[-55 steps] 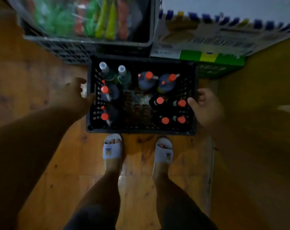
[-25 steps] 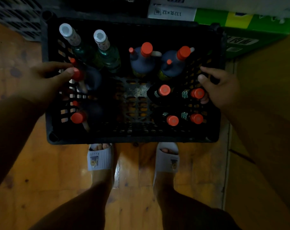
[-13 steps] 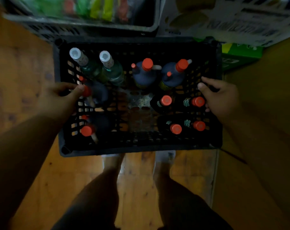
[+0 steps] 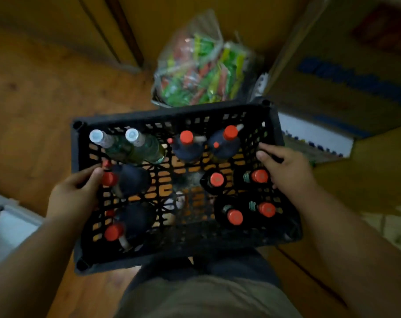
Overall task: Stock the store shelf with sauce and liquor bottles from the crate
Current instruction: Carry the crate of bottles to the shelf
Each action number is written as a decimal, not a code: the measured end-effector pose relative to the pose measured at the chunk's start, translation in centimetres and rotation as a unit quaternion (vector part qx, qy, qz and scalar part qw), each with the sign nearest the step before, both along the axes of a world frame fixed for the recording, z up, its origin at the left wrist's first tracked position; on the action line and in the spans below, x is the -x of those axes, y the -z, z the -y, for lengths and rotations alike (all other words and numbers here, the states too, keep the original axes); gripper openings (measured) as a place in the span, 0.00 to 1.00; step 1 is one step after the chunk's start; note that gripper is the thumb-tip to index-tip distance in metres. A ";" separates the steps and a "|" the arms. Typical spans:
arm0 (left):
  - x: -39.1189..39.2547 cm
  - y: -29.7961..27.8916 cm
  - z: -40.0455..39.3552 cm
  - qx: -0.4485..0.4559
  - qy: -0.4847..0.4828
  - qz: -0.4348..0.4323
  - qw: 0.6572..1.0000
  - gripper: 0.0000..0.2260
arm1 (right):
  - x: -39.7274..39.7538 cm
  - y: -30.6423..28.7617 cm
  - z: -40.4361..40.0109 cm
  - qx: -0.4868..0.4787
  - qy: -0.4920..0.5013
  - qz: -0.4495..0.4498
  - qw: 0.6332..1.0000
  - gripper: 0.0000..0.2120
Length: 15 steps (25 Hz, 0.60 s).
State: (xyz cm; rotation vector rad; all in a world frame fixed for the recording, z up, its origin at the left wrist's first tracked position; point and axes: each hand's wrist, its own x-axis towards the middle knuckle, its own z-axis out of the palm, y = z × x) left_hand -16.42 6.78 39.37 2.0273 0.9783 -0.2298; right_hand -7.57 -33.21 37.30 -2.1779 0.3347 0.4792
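Crate (image 4: 176, 249) held at waist level above wood floor (image 4: 34, 99), bottles upright inside. Left hand (image 4: 73, 196) grips left wall, fingers curled through the lattice; right hand (image 4: 286, 173) grips right wall, fingers clamped over the rim. Carry looks best kept level and slow, so glass doesn't knock. Crate is black rigid plastic lattice. Two clear bottles (image 4: 130, 145) have pale caps; dark sauce bottles (image 4: 224, 143) have red caps, some with side handles. Crinkly snack bag (image 4: 201, 65) beyond.

Black crate (image 4: 276, 125) gripped by left hand (image 4: 72, 195) at left wall, right hand (image 4: 286, 171) at right wall. Two clear bottles (image 4: 135, 148) in far-left corner (rest red-capped, dark).
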 end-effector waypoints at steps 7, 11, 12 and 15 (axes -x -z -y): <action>11.1 -5.4 1.9 -0.001 -0.210 0.027 0.977 0.07 | -3.3 -6.2 -5.0 -0.004 -0.191 0.023 0.981 0.20; 20.5 -6.7 3.1 0.010 -0.356 0.040 0.933 0.09 | -2.5 -9.3 -11.5 0.008 -0.318 0.016 0.948 0.19; 23.1 -7.0 3.4 0.008 -0.391 0.041 0.919 0.09 | -1.4 -9.8 -13.6 0.013 -0.350 0.015 0.937 0.19; 30.8 -6.8 3.6 0.001 -0.469 0.048 0.882 0.10 | 3.1 -10.6 -19.5 0.028 -0.420 0.004 0.907 0.19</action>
